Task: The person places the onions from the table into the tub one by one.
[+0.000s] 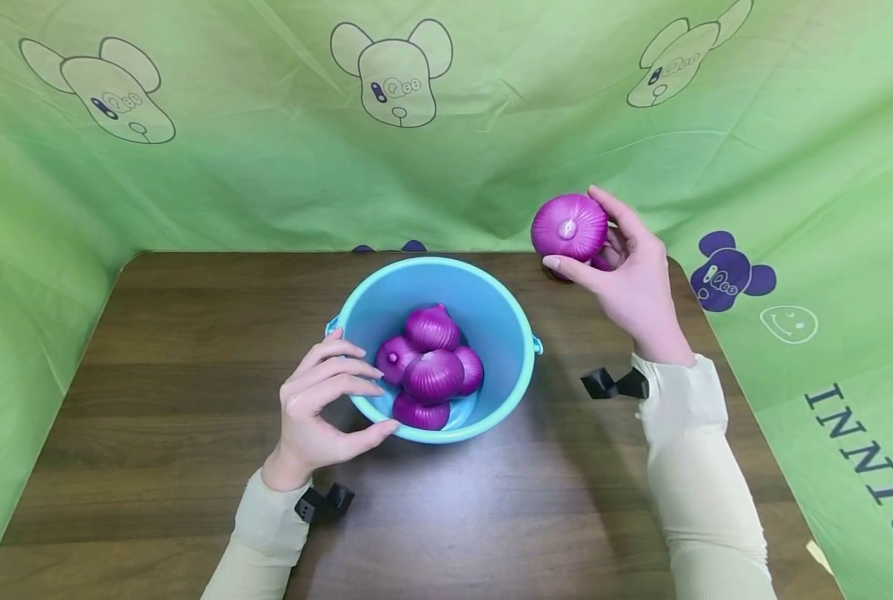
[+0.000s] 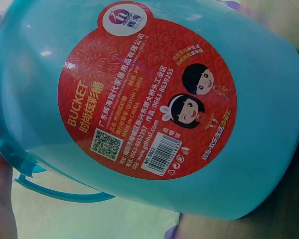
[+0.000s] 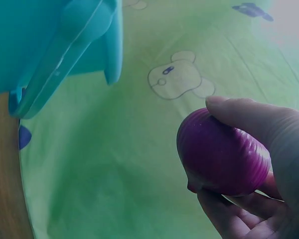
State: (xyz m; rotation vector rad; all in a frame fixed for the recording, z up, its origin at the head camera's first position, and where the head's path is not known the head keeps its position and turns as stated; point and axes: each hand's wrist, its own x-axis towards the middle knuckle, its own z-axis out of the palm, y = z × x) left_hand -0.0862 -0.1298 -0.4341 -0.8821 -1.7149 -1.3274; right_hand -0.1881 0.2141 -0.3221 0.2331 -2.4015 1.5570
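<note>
A light blue bucket [image 1: 521, 400] stands on the table with several purple onions [image 1: 433, 377] piled in its bottom. My left hand [image 1: 326, 404] holds the bucket's near left rim, fingers reaching over it and thumb along the front edge. In the left wrist view the bucket wall [image 2: 269, 149] fills most of the picture, with a red label [image 2: 149, 99]. To the right of the bucket, at the far table edge, my right hand [image 1: 634, 267] grips one purple onion [image 1: 570, 227] between thumb and fingers. More purple shows behind that onion, mostly hidden by it and the hand.
The bucket's handle [image 2: 65, 194] hangs along its far side. Beneath everything is a dark wooden table [image 1: 192, 375]. Green printed cloth [image 1: 251, 167] hangs behind the table and along both sides. Each wrist carries a small black device [image 1: 615, 383].
</note>
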